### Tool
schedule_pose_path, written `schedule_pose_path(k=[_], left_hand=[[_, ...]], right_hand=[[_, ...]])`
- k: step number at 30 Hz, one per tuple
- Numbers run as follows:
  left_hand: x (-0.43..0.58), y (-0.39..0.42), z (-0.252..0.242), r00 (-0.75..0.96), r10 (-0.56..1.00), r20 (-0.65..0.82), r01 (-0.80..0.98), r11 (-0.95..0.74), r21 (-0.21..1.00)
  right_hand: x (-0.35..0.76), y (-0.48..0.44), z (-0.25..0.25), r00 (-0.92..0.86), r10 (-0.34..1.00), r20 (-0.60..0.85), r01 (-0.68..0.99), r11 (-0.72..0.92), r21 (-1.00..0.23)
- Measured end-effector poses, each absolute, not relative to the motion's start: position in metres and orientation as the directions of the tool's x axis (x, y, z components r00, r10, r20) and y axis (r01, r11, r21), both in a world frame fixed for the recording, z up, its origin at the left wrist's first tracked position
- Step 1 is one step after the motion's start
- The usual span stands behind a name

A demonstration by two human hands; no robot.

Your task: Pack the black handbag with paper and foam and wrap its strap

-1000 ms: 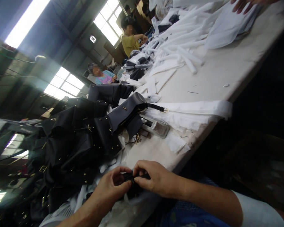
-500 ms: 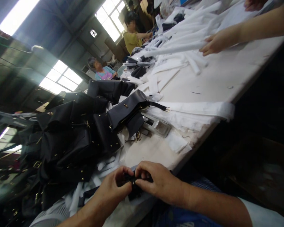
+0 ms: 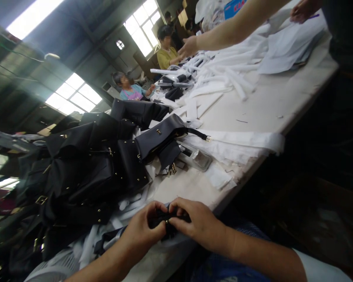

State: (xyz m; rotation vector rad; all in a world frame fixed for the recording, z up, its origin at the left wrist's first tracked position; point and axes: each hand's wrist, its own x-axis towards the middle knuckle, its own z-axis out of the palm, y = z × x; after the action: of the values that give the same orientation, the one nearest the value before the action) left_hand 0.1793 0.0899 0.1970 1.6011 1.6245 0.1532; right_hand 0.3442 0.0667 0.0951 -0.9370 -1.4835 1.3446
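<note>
My left hand and my right hand meet at the near edge of the table. Between them is a black leather-like piece with a small gold stud. Thumb and fingers of each hand pinch it from either side, and part of it is hidden behind them. Just beyond lies a black handbag with a buckled strap. A heap of black bags with gold fittings is piled to the left of my hands.
A clear plastic dispenser-like container sits beside the handbag. White rolls and strips cover the far table. A co-worker's arm reaches across from the right. Two people sit farther back. A white fan-like grille stands at lower left.
The co-worker's arm has swung left and farther over the table, away from the white roll it touched. My hands stay on the black piece, with only a slight shift.
</note>
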Motion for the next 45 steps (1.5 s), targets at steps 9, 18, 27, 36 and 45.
schedule_pose_path(k=[9,18,27,36,45], left_hand=[[0.145,0.09,0.229,0.211,0.865,-0.456,0.726,0.174,0.666],[0.052,0.022,0.227,0.078,0.993,-0.093,0.813,-0.009,0.582],[-0.027,-0.06,0.174,-0.223,0.974,0.037,0.697,0.132,0.705],[-0.071,-0.05,0.1,-0.151,0.967,0.203,0.823,0.009,0.568],[-0.074,-0.022,0.177,-0.058,0.713,0.699,0.966,-0.135,0.219]], right_hand=[[0.364,0.085,0.097,-0.362,0.924,0.126,0.024,0.144,-0.989],[0.331,0.065,0.166,-0.353,0.709,0.61,0.275,0.702,-0.657],[0.209,0.06,0.169,-0.9,0.228,0.372,0.276,0.958,0.08],[0.238,0.081,0.201,-0.813,0.082,0.576,0.257,0.939,0.229],[0.226,0.054,0.279,-0.727,0.306,0.615,0.412,0.911,0.034]])
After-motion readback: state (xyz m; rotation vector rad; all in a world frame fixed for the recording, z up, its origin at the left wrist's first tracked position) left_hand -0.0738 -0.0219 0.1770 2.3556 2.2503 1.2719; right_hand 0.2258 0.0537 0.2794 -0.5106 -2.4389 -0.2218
